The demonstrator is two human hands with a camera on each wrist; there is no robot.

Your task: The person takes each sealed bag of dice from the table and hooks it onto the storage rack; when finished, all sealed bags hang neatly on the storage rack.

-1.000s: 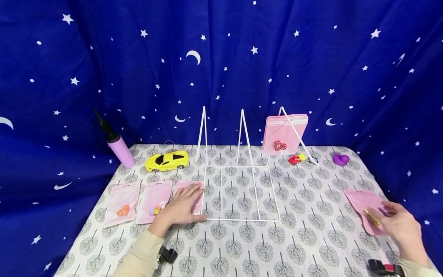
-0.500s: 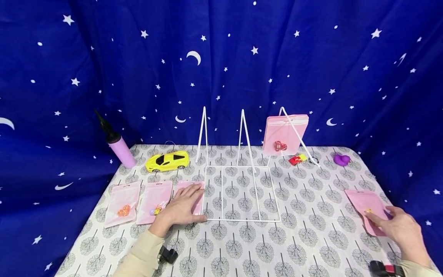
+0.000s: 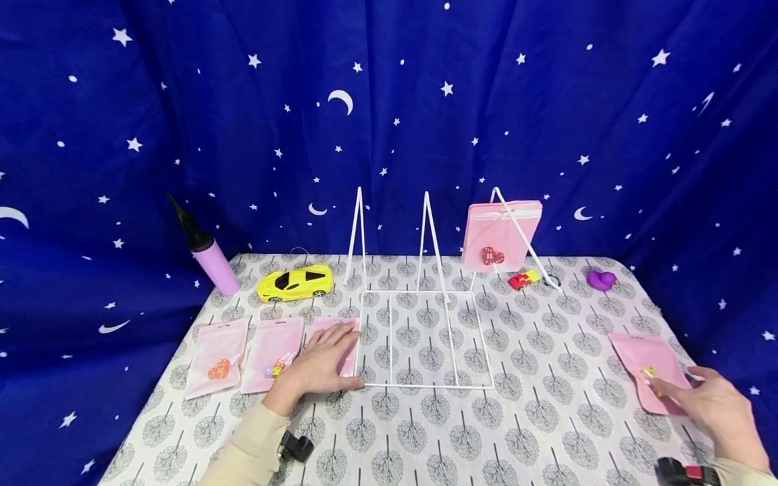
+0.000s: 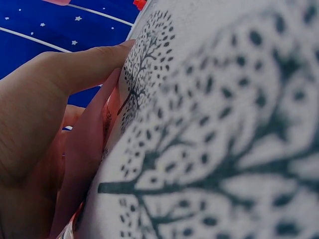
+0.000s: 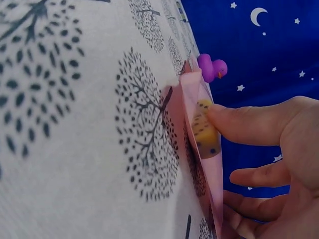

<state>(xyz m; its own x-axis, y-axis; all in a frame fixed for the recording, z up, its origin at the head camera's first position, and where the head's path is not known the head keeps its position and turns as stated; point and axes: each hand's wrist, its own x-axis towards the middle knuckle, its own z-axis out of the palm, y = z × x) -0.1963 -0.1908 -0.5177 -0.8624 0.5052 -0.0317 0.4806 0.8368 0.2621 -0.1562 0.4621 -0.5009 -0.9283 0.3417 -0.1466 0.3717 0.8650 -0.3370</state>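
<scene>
My left hand [image 3: 325, 358] rests with extended fingers over a pink zip bag [image 3: 350, 347], hiding most of it. Its thumb tip reaches the front corner of a white wire rack [image 3: 425, 387]. In the left wrist view, that thumb [image 4: 99, 64] lies by the pink bag's edge. At the right of the table, my right hand [image 3: 720, 408] is at another pink zip bag [image 3: 659, 368], lying flat. Yellow dice [image 5: 205, 129] show through this bag in the right wrist view. The right thumb [image 5: 249, 124] touches the bag over them, while the other fingers are loosely spread.
Two pink bags [image 3: 217, 358] [image 3: 273, 354] with dice lie at left. A stack of pink bags [image 3: 503, 236] stands in the rack's right end. Around them are a yellow toy car [image 3: 294, 283], a pink pump [image 3: 215, 266], a small red-yellow car [image 3: 523, 279] and a purple duck [image 3: 601, 280].
My right hand has slid slightly right across its bag, uncovering more of it. My left hand stays on its bag.
</scene>
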